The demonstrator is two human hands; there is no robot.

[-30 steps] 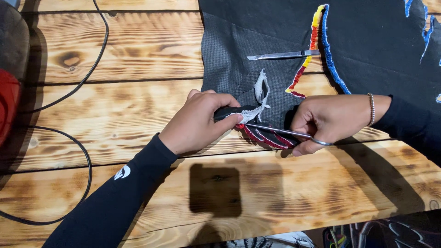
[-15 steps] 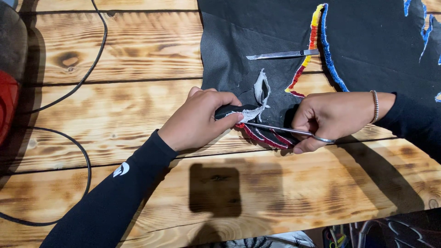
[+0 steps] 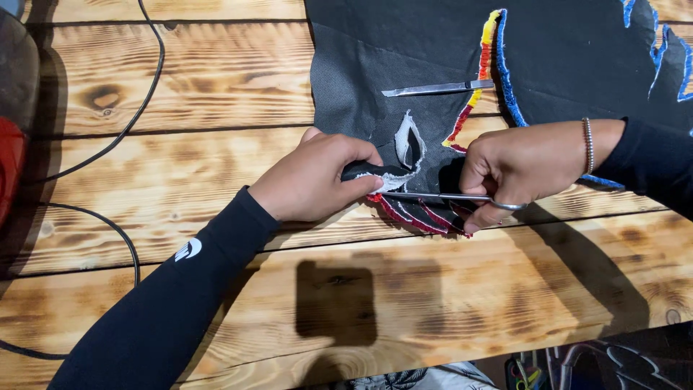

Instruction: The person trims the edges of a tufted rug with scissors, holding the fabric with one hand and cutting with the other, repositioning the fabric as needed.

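A black fabric sheet (image 3: 404, 50) with red, yellow and blue tufted edging lies on a burnt-wood table (image 3: 216, 108). My left hand (image 3: 314, 180) pinches the fabric's folded lower edge, beside a white-rimmed cut hole (image 3: 409, 148). My right hand (image 3: 523, 170) holds metal scissors (image 3: 440, 196), their blades pointing left toward my left hand along the red-trimmed edge (image 3: 411, 215). A beaded bracelet (image 3: 588, 144) sits on my right wrist.
A thin metal blade tool (image 3: 433, 89) lies on the fabric above the hands. Black cables (image 3: 137, 108) run over the table's left side. A red and grey object (image 3: 11, 137) sits at the far left edge. Coloured items (image 3: 548, 365) show below the table's front edge.
Both hands stay nearly in place; the scissors have slid slightly left along the fabric edge toward my left hand.
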